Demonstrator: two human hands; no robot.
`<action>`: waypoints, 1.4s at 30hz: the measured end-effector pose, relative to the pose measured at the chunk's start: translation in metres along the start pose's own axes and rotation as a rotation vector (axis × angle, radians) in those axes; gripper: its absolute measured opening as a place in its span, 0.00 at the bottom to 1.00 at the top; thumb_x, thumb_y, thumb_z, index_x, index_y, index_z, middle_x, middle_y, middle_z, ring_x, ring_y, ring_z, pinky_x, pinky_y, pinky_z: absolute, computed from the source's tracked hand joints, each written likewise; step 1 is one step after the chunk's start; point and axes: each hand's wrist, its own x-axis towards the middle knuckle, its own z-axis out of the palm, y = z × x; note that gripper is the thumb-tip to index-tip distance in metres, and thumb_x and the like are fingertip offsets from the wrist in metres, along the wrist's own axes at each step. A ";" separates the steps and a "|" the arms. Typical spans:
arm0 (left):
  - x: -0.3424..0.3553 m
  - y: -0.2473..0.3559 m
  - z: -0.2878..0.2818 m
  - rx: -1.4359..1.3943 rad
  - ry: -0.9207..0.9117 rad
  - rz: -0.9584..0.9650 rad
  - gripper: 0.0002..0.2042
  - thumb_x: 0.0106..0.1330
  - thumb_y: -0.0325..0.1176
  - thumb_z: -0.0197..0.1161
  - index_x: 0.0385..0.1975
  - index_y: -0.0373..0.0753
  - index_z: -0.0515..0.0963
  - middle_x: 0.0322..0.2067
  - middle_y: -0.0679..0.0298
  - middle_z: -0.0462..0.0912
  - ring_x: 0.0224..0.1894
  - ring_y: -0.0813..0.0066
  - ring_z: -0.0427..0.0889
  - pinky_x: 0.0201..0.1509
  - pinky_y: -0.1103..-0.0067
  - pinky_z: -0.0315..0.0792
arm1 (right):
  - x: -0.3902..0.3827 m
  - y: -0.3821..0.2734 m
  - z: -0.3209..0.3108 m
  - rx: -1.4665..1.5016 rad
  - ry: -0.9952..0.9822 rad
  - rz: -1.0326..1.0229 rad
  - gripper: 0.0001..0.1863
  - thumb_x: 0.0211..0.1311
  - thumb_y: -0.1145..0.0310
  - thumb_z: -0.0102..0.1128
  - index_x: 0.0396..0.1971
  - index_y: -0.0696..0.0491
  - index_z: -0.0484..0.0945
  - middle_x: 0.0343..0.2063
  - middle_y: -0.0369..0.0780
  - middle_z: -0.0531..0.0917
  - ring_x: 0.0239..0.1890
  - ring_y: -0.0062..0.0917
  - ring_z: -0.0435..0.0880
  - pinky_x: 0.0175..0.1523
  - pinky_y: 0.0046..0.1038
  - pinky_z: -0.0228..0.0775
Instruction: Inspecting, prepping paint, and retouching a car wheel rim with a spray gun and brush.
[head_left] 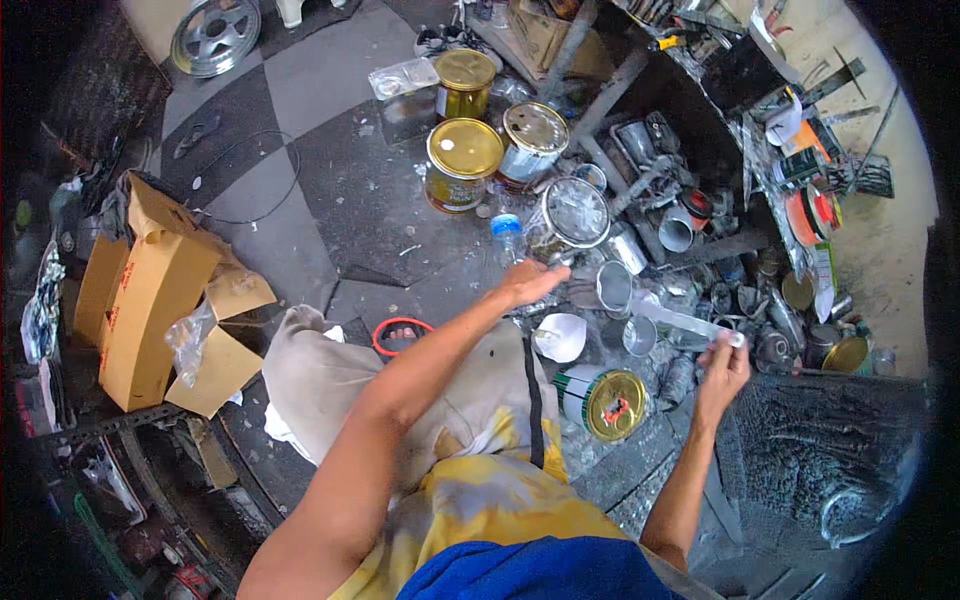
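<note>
My right hand (724,372) is closed around the end of a long, pale, flat strip (685,320), with a small white rounded piece at the fingers. The strip slants leftward toward an open grey cup (614,287). Just left of that cup is my left hand (535,284), its fingers drawn together; what they hold, if anything, is hard to make out. A clear bottle with a blue cap (506,225) stands beyond the left hand. Nearer me are a white cup-like container (560,338), a clear cup (640,336) and a can with a stained gold top (614,405).
Several paint cans, one gold-lidded (465,148), stand on the floor ahead. Used cups and tins crowd the right side beside a cluttered shelf (745,150). At left lies an opened cardboard box (160,300); a wheel rim (215,38) is farther back.
</note>
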 end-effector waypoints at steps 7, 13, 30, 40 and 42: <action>-0.007 0.005 0.006 -0.008 0.008 0.047 0.38 0.56 0.69 0.58 0.39 0.32 0.86 0.46 0.41 0.85 0.52 0.47 0.83 0.56 0.63 0.74 | -0.028 -0.031 0.070 -0.402 -0.502 -0.433 0.05 0.67 0.73 0.62 0.35 0.59 0.80 0.25 0.41 0.77 0.27 0.26 0.76 0.33 0.27 0.68; -0.011 0.012 0.006 0.020 -0.092 0.116 0.36 0.61 0.69 0.52 0.42 0.38 0.87 0.44 0.44 0.86 0.50 0.48 0.83 0.55 0.63 0.74 | -0.031 -0.024 0.071 -0.320 -0.557 -0.370 0.09 0.67 0.72 0.63 0.43 0.57 0.83 0.27 0.42 0.81 0.24 0.24 0.78 0.31 0.26 0.69; -0.009 0.007 0.006 -0.035 -0.082 0.094 0.26 0.66 0.59 0.57 0.32 0.37 0.84 0.20 0.66 0.76 0.24 0.74 0.71 0.30 0.72 0.66 | -0.024 -0.027 0.057 -0.526 -0.564 -0.470 0.07 0.63 0.70 0.66 0.38 0.57 0.85 0.27 0.45 0.80 0.29 0.37 0.81 0.37 0.35 0.72; -0.015 0.013 0.005 -0.065 -0.121 0.094 0.26 0.65 0.59 0.57 0.24 0.37 0.80 0.19 0.68 0.73 0.24 0.76 0.68 0.29 0.72 0.63 | -0.023 -0.040 0.056 -0.539 -0.537 -0.568 0.08 0.62 0.68 0.67 0.37 0.56 0.85 0.28 0.43 0.82 0.33 0.39 0.81 0.41 0.38 0.70; -0.017 0.014 0.006 -0.097 -0.116 0.056 0.26 0.64 0.58 0.57 0.22 0.38 0.78 0.19 0.68 0.73 0.24 0.75 0.68 0.30 0.72 0.63 | -0.024 -0.042 0.054 -0.494 -0.655 -0.472 0.08 0.61 0.68 0.67 0.36 0.55 0.85 0.27 0.42 0.82 0.33 0.38 0.81 0.41 0.37 0.70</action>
